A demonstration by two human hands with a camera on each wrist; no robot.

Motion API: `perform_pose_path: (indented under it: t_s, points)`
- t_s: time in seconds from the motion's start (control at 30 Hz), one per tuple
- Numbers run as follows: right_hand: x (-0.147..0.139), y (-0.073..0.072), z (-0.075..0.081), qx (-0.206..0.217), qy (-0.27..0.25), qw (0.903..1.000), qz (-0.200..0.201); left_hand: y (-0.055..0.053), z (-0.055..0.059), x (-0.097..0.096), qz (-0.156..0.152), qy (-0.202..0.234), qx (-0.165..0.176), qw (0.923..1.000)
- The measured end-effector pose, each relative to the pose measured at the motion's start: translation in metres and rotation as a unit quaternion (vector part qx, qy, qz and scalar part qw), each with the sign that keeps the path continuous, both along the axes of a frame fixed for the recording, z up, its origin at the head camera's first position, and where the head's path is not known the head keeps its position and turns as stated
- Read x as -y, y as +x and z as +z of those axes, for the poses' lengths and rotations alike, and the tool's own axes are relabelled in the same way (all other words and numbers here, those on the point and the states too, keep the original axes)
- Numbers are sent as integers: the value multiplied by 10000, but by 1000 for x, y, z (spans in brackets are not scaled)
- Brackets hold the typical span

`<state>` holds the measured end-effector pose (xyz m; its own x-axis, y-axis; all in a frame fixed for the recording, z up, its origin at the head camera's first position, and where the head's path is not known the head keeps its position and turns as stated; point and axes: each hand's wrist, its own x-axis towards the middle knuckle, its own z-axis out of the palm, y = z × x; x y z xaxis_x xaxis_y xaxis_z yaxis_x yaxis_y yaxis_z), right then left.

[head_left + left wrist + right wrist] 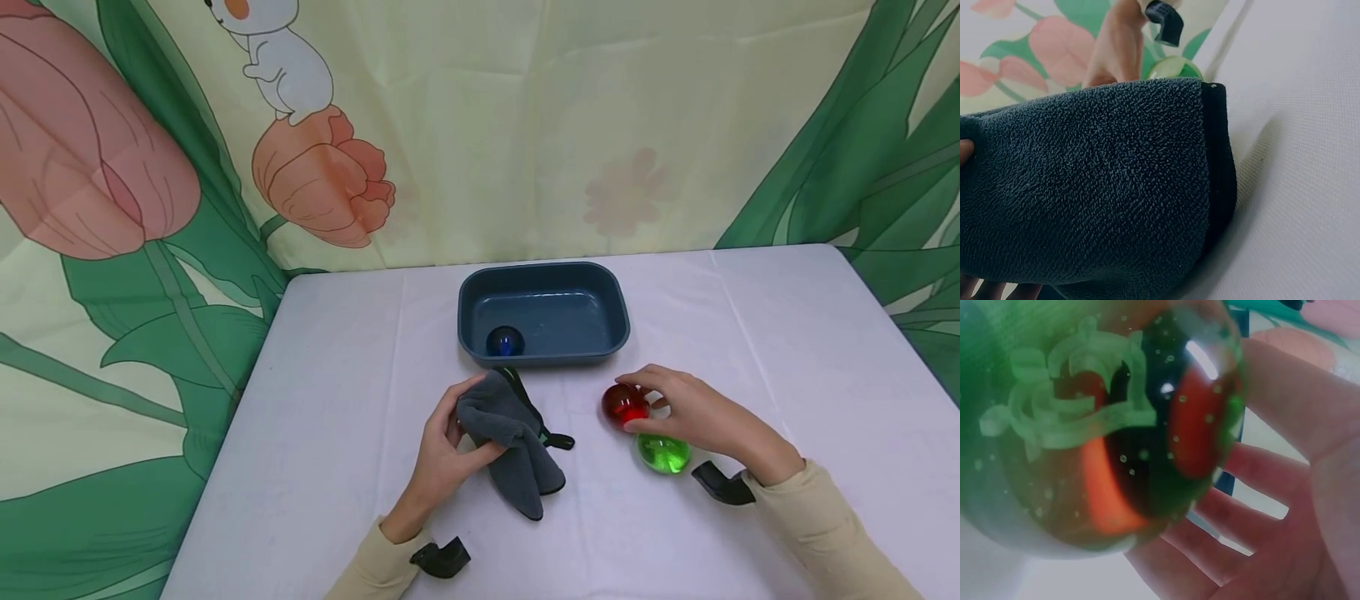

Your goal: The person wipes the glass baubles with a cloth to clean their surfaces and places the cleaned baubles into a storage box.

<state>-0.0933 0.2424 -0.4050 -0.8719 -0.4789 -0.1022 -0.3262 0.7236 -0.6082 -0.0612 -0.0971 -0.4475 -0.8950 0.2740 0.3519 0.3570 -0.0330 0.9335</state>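
Note:
My left hand (444,458) grips a dark grey cloth (512,454) with a black edge and a hanging loop, its lower folds drooping close over the table. In the left wrist view the cloth (1097,181) fills most of the picture. To the right, my right hand (690,408) pinches a clear red ball (624,404) between thumb and fingers. Just below that hand sits a clear green ball (663,454). In the right wrist view the green ball (1085,425) looms large in front, with red showing through it and the fingers (1235,519) behind.
A dark blue rectangular tray (543,360) stands at the back middle of the white-covered table (337,400). One dark blue ball (506,341) lies in its front left corner. Behind the table hangs a curtain (525,167) printed with flowers and leaves. Each wrist wears a black mount (442,558).

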Motion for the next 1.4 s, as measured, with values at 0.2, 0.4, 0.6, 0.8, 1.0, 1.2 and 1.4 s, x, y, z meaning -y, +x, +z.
perform_pose_path:
  t_s: [0.2, 0.4, 0.6, 0.8, 1.0, 1.2, 1.4]
  points:
    - [0, -1, -2, 39, 6, 10000, -45, 0, 0, 0, 16, -5, 20, 10000]
    - [1, -1, -5, -7, 33, 10000, -92, 0, -1, 0, 28, -6, -1, 10000]
    - [0, -1, -6, -59, 21, 9999, -87, 0, -2, 0, 22, -1, -1, 10000]
    - [1, -2, -6, 40, 34, 9999, -140, 0, -2, 0, 36, -22, 91, 9999]
    - [5, -3, -5, 187, 40, 9996, -189, 0, -1, 1, 54, -13, 150, 9999]
    - [6, -3, -6, 93, 31, 9995, -290, 0, -2, 2, 33, 10, 113, 9999]
    - [8, -2, -6, -119, -42, 9994, -319, 1, -1, 2, 68, -26, 185, 9998]
